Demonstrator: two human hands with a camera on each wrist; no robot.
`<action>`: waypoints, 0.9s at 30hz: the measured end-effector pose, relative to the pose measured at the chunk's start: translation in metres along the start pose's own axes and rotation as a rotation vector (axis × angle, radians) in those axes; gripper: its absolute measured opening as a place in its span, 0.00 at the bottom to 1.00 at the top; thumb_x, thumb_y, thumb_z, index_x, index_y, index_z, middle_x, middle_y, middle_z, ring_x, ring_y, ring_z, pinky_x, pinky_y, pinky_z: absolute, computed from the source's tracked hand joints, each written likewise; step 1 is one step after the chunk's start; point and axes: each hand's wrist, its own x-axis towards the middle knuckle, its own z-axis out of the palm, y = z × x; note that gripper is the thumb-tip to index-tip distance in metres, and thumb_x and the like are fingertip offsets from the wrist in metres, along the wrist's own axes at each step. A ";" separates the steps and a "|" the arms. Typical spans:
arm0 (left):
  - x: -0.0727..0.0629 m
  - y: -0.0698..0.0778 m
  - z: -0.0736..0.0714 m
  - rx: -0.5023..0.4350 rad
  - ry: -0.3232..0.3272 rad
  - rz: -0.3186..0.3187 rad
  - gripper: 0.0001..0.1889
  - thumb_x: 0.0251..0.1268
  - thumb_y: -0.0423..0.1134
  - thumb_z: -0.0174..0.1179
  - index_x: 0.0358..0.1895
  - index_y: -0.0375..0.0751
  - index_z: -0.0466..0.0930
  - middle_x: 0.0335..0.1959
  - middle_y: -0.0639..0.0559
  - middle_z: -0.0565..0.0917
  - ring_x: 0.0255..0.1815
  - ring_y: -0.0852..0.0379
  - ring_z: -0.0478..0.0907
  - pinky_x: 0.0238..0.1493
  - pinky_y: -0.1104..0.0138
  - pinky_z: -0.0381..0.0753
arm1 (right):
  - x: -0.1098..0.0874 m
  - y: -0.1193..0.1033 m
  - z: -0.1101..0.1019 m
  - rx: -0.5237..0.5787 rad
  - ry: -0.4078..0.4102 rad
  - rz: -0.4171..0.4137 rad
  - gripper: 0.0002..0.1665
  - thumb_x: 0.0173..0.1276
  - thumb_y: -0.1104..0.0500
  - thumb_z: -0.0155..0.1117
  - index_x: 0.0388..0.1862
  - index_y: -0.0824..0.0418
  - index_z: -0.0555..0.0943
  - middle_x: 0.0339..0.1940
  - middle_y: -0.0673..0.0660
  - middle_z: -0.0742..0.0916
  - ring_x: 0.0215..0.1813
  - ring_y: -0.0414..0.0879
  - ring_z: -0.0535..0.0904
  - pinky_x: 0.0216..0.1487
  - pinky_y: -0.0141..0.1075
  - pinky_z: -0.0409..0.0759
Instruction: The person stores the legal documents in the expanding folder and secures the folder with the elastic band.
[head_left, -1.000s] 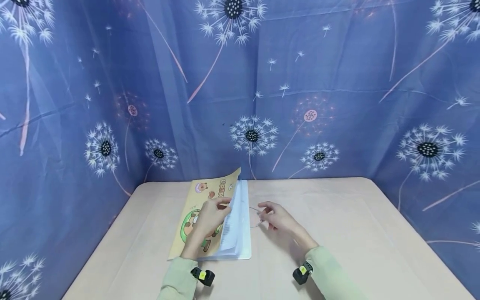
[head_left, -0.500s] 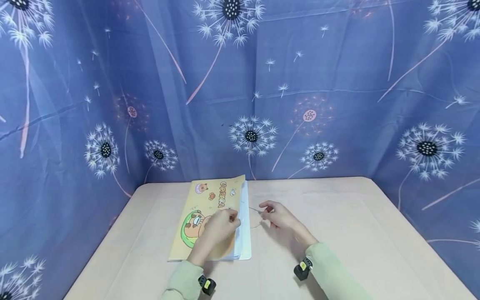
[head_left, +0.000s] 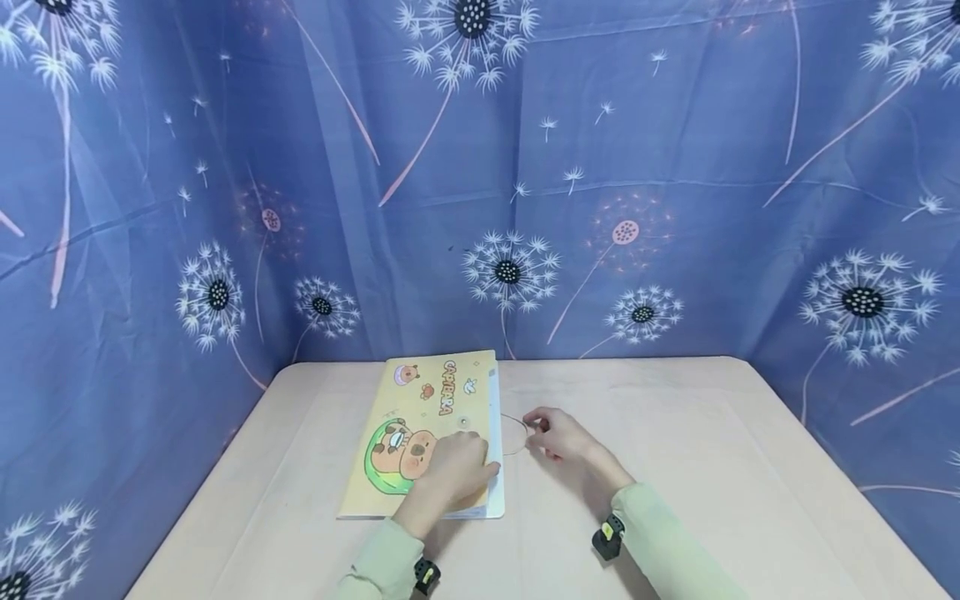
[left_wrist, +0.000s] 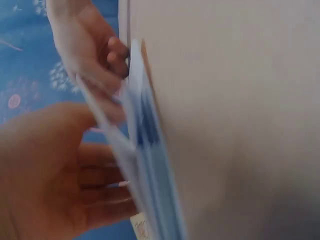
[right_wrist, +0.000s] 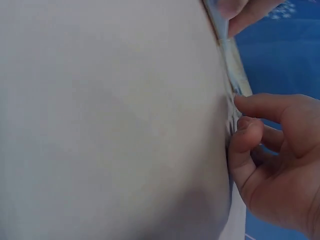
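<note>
A folder with a yellow capybara-print cover (head_left: 397,392) lies on the table, white sheets showing along its right edge. My left hand (head_left: 453,467) rests on the lower right of this cover, thumb reaching past the cover's edge. In the left wrist view the folder's pale layers (left_wrist: 157,165) stand slightly apart beside the fingers, which look fairly straight. To the folder's right, my right hand (head_left: 558,433) pinches a thin elastic cord (head_left: 516,416) between thumb and forefinger. The cord forms a stretched loop from the folder's right edge; in the right wrist view it is hard to make out.
The pale table (head_left: 675,467) extends to both sides of the folder and in front of it. A blue curtain with dandelion print (head_left: 570,275) hangs behind and at both sides. Each wrist wears a small black camera (head_left: 607,537).
The lifted cover has come down to the right over the white sheets. My left hand has moved right and down with it. The right hand stays nearly still, holding the cord.
</note>
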 end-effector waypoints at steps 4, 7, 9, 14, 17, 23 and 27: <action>-0.007 -0.008 -0.005 -0.105 -0.109 -0.013 0.19 0.61 0.54 0.64 0.41 0.41 0.86 0.46 0.48 0.85 0.40 0.53 0.80 0.44 0.60 0.80 | 0.000 -0.001 -0.001 -0.052 0.000 0.037 0.26 0.62 0.69 0.64 0.60 0.72 0.75 0.22 0.51 0.74 0.15 0.39 0.67 0.16 0.29 0.69; -0.013 -0.013 -0.006 -0.131 -0.143 -0.036 0.28 0.55 0.54 0.68 0.56 0.40 0.83 0.62 0.44 0.79 0.58 0.45 0.78 0.58 0.50 0.77 | 0.000 -0.001 -0.002 -0.042 -0.024 0.062 0.23 0.61 0.69 0.66 0.57 0.71 0.76 0.21 0.51 0.74 0.14 0.40 0.67 0.16 0.30 0.69; -0.015 -0.014 -0.007 -0.085 -0.130 -0.073 0.36 0.51 0.58 0.70 0.61 0.41 0.79 0.66 0.42 0.75 0.64 0.41 0.73 0.62 0.45 0.73 | 0.000 -0.002 -0.003 -0.039 -0.042 0.064 0.21 0.61 0.69 0.66 0.54 0.70 0.77 0.20 0.51 0.74 0.14 0.40 0.67 0.16 0.30 0.69; -0.014 -0.018 -0.014 -0.007 -0.120 -0.230 0.53 0.40 0.71 0.70 0.67 0.36 0.72 0.71 0.34 0.68 0.69 0.33 0.67 0.65 0.37 0.65 | 0.004 -0.003 -0.006 -0.046 -0.065 0.063 0.16 0.61 0.67 0.68 0.49 0.67 0.79 0.21 0.51 0.74 0.15 0.40 0.68 0.16 0.30 0.72; -0.014 -0.023 -0.016 -0.012 -0.153 -0.272 0.60 0.37 0.74 0.69 0.72 0.35 0.66 0.75 0.32 0.61 0.73 0.30 0.61 0.66 0.33 0.61 | 0.006 -0.002 -0.007 -0.061 -0.102 0.061 0.19 0.61 0.65 0.70 0.51 0.66 0.79 0.22 0.51 0.75 0.15 0.40 0.69 0.16 0.32 0.74; -0.014 -0.029 -0.015 -0.047 -0.186 -0.258 0.62 0.36 0.74 0.69 0.73 0.35 0.65 0.75 0.32 0.61 0.73 0.31 0.60 0.65 0.34 0.63 | 0.005 0.003 -0.011 -0.051 -0.093 0.030 0.25 0.62 0.67 0.66 0.59 0.67 0.76 0.17 0.53 0.74 0.13 0.40 0.70 0.18 0.37 0.80; -0.013 -0.030 -0.015 -0.045 -0.190 -0.250 0.61 0.36 0.74 0.69 0.73 0.35 0.65 0.75 0.32 0.61 0.73 0.30 0.60 0.65 0.34 0.63 | 0.006 0.004 -0.009 -0.074 -0.043 0.009 0.22 0.62 0.67 0.64 0.56 0.67 0.78 0.17 0.53 0.75 0.11 0.40 0.71 0.18 0.39 0.80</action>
